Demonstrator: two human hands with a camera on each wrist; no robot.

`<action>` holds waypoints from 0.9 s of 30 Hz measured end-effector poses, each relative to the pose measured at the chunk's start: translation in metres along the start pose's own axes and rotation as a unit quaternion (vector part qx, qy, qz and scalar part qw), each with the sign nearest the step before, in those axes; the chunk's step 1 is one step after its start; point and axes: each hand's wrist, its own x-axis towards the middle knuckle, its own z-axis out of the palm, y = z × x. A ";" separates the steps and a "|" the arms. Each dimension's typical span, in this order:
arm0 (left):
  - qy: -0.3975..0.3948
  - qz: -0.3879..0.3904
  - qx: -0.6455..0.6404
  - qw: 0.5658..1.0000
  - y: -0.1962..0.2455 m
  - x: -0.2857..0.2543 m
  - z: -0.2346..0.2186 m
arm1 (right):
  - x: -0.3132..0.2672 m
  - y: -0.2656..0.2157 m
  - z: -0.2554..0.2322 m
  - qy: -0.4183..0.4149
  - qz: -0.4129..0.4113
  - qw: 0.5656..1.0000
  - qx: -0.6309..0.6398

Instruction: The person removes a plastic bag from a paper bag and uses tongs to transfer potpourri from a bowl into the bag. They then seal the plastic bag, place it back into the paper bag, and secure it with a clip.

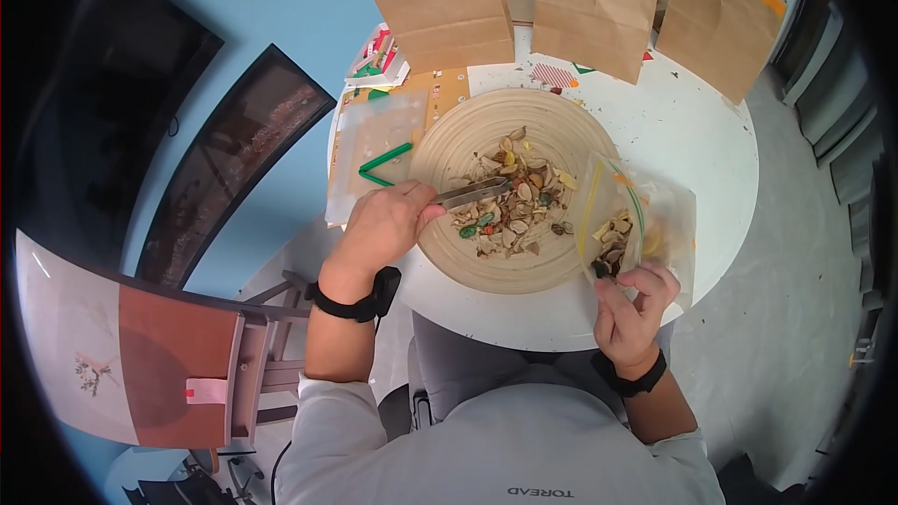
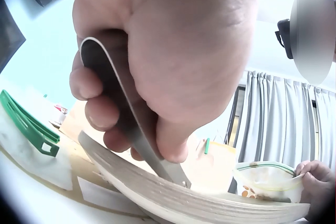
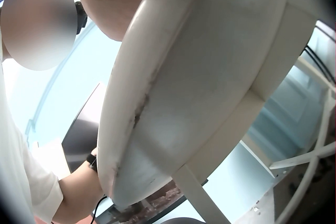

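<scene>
My left hand (image 1: 388, 222) grips metal tongs (image 1: 468, 194), their tips at the dried potpourri (image 1: 516, 210) heaped on a round, ridged wooden plate (image 1: 449, 257). In the left wrist view, thumb and fingers press both arms of the tongs below their rounded bend; a potpourri piece between the tips cannot be made out. At the plate's right side, my right hand (image 1: 641, 310) pinches the lower edge of a clear zip bag (image 1: 593, 189). The bag's mouth gapes toward the plate, and some potpourri lies inside. The right wrist view shows mostly the underside of the table (image 3: 205, 77).
Brown paper bags (image 1: 449, 14) stand along the back of the white round table (image 1: 720, 159). Left of the plate, a green sealing clip (image 1: 385, 164) lies on a translucent bag (image 1: 369, 122). A white box of small coloured items (image 1: 379, 61) is at the back left.
</scene>
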 end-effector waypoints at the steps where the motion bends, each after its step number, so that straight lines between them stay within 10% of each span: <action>1: 0.008 0.004 -0.005 1.000 0.001 0.001 0.001 | 0.000 0.000 0.000 0.002 0.000 1.000 0.001; 12: 0.043 -0.056 0.013 0.997 0.006 0.020 -0.009 | 0.000 0.001 0.001 0.002 0.001 1.000 0.003; 15: -0.069 -0.105 0.027 0.992 -0.002 0.029 -0.011 | 0.000 0.001 0.001 0.004 0.006 1.000 0.007; 27: -0.042 0.029 -0.028 0.998 0.004 0.027 0.012 | 0.004 0.001 0.000 0.010 -0.005 1.000 0.018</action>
